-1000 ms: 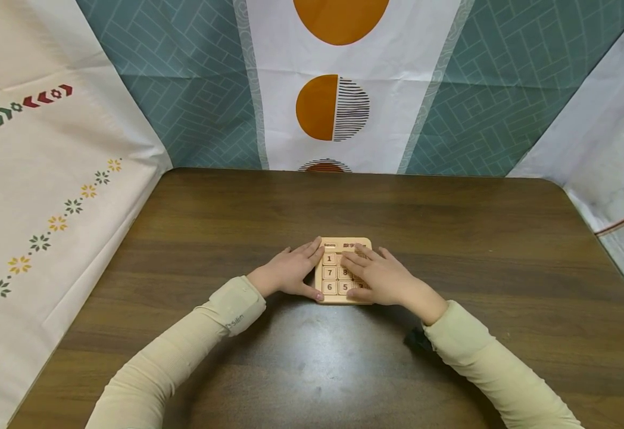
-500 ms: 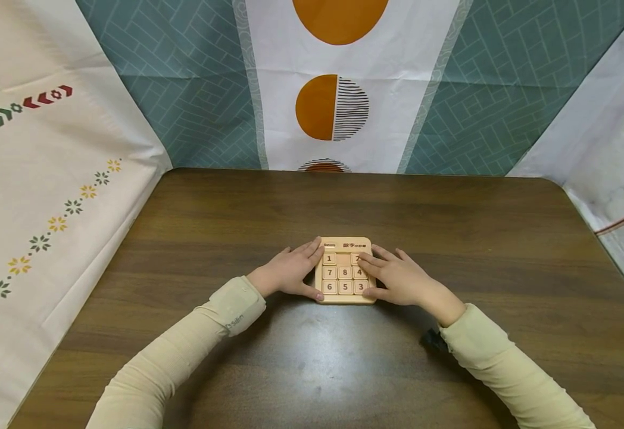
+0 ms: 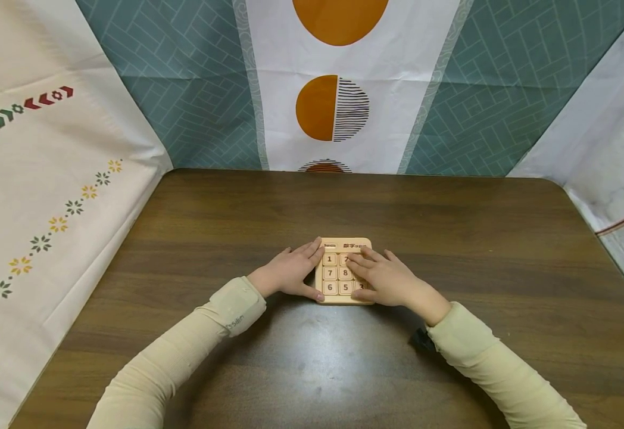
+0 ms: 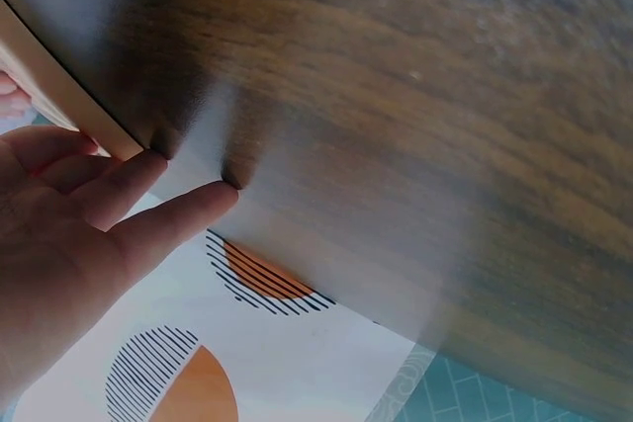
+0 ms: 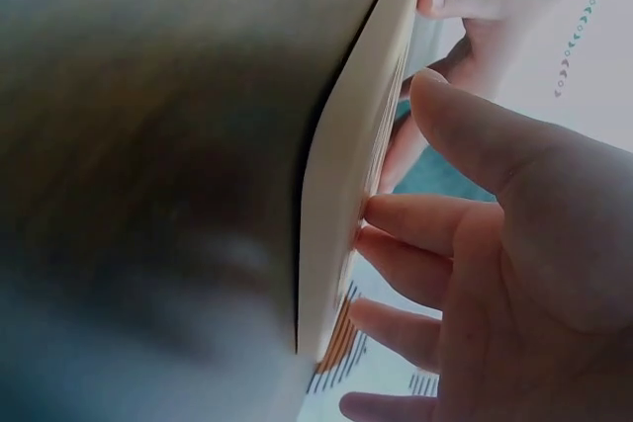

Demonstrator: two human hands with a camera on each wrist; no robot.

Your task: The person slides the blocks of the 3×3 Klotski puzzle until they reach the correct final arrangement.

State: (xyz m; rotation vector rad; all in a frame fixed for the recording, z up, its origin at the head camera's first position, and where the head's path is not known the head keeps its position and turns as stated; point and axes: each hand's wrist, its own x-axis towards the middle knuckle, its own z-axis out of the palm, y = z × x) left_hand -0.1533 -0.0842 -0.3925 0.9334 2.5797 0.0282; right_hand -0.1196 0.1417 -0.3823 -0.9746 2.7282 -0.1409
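Note:
A light wooden number sliding puzzle (image 3: 336, 243) lies flat on the table, with square tiles in its frame. My left hand (image 3: 292, 271) rests along its left edge, thumb at the near corner and fingertips towards the far corner. My right hand (image 3: 389, 281) reaches over the right side, its fairly straight fingers on the tiles, covering the right column in part. One tile (image 3: 344, 258) sits at the top middle under a fingertip, its number partly hidden. From the right wrist view, the fingertips (image 5: 381, 208) touch the top of the puzzle, seen edge-on.
The brown wooden table (image 3: 226, 226) extends all round the puzzle. Behind it hangs a teal and white patterned cloth (image 3: 205, 107). A white embroidered cloth (image 3: 49, 173) borders the left side, with more pale cloth (image 3: 601, 143) at the right.
My right hand drew back to the right, uncovering a gap at the top middle. It then came left again, and a tile slid from the top right into that gap. My left hand stayed put.

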